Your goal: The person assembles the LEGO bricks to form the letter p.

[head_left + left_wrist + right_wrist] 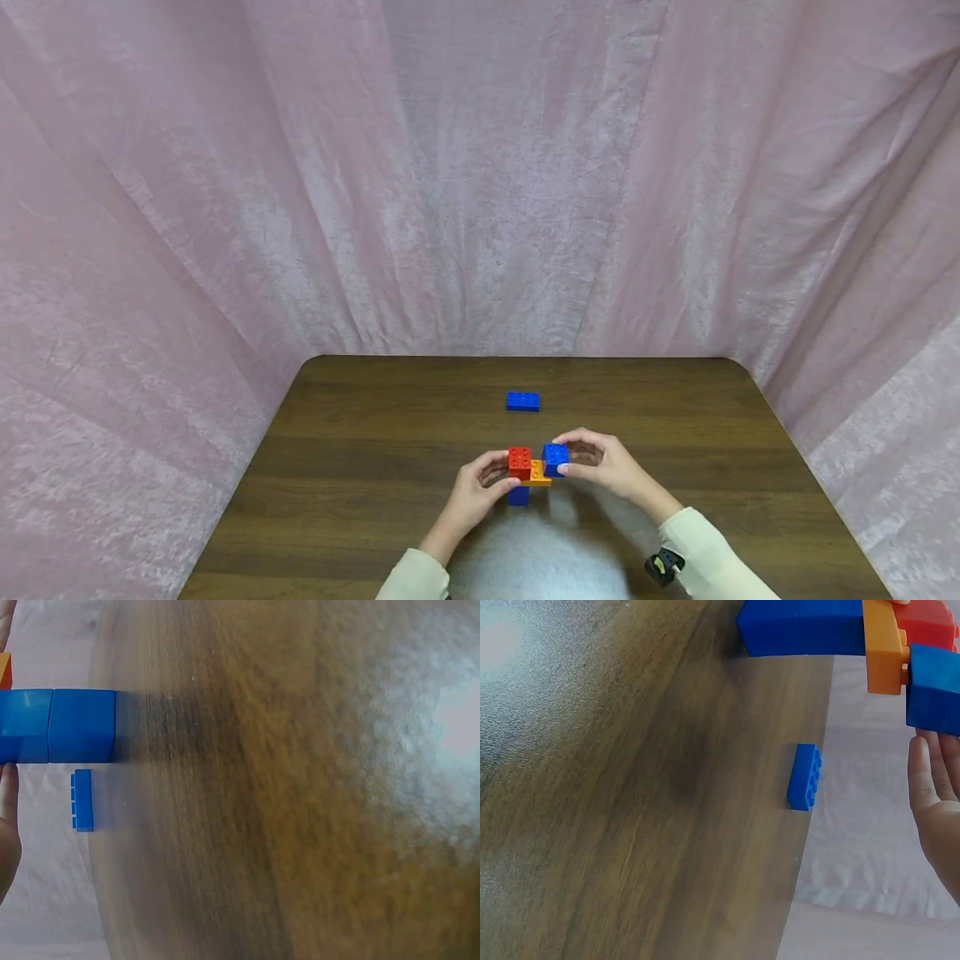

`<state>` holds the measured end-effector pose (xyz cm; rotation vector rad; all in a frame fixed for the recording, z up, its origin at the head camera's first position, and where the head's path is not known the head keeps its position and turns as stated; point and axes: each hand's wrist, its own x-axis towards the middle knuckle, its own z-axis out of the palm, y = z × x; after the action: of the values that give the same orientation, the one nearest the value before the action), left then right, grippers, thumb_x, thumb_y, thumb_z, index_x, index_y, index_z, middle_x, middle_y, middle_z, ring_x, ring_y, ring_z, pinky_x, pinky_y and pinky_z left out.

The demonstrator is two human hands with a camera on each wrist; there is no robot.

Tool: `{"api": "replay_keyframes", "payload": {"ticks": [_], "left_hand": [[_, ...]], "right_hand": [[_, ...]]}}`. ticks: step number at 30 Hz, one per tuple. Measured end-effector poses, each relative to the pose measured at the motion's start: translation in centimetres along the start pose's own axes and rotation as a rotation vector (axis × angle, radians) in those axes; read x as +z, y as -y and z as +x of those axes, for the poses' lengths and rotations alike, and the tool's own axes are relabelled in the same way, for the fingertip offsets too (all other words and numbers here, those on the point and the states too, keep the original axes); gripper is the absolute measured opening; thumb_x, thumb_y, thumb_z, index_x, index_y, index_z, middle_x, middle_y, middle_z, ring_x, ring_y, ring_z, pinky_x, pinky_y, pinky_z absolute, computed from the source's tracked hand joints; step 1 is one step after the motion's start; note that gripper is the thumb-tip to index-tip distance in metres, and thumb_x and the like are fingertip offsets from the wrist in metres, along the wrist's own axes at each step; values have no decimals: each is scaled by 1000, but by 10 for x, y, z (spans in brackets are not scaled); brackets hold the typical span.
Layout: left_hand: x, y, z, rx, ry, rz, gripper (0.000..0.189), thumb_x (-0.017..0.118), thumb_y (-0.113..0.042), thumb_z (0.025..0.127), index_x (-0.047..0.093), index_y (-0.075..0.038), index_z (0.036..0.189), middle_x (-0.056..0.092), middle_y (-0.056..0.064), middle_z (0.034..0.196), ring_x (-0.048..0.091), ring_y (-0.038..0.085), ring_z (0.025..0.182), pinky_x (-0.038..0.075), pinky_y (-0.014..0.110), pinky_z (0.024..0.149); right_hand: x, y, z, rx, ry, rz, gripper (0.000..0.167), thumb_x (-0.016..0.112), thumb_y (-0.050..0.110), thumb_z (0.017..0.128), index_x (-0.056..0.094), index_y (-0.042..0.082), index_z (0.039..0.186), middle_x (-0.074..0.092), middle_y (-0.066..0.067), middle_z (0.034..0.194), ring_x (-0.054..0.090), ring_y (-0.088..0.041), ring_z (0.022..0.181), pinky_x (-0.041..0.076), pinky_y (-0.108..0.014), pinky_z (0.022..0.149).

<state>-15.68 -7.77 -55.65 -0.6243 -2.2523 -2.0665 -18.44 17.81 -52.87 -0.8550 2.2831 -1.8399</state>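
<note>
A stack of toy building bricks stands on the table, with blue bricks one above the other at its base. Across their top lies a thin orange brick, which sticks out to the right. On its left end sits a red brick. My left hand holds the stack around the red and orange bricks, the thumb in front. With thumb and fingers, my right hand pinches another blue brick over the orange brick's right end. Orange studs show in a narrow gap beneath that blue brick in the right wrist view.
A loose blue brick lies farther back on the brown wooden table, behind the stack. Pink curtains hang around the table's back and sides. A small black device sits at the right sleeve.
</note>
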Motion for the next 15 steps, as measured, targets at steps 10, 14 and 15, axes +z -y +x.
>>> {"api": "replay_keyframes", "payload": {"ticks": [10, 14, 15], "left_hand": [[0, 0, 1, -28, -2, -20, 33, 72, 1, 83, 61, 8, 113, 64, 25, 112, 63, 35, 103, 47, 54, 93], [0, 0, 2, -60, -6, -23, 33, 72, 2, 83, 61, 7, 114, 64, 24, 113, 62, 35, 105, 47, 54, 95], [0, 0, 2, -65, -6, -25, 33, 72, 1, 83, 61, 7, 114, 64, 23, 113, 62, 35, 105, 46, 54, 95]], "right_hand": [[3, 2, 0, -29, 9, -40, 36, 77, 5, 81, 64, -2, 113, 64, -19, 107, 64, -21, 94, 55, -31, 85], [3, 4, 1, -19, 2, -46, 35, 77, 5, 81, 65, -2, 113, 64, -18, 106, 64, -20, 92, 56, -32, 83], [3, 4, 1, -19, 0, -49, 35, 77, 5, 81, 65, -3, 113, 64, -18, 106, 64, -20, 92, 56, -32, 82]]}}
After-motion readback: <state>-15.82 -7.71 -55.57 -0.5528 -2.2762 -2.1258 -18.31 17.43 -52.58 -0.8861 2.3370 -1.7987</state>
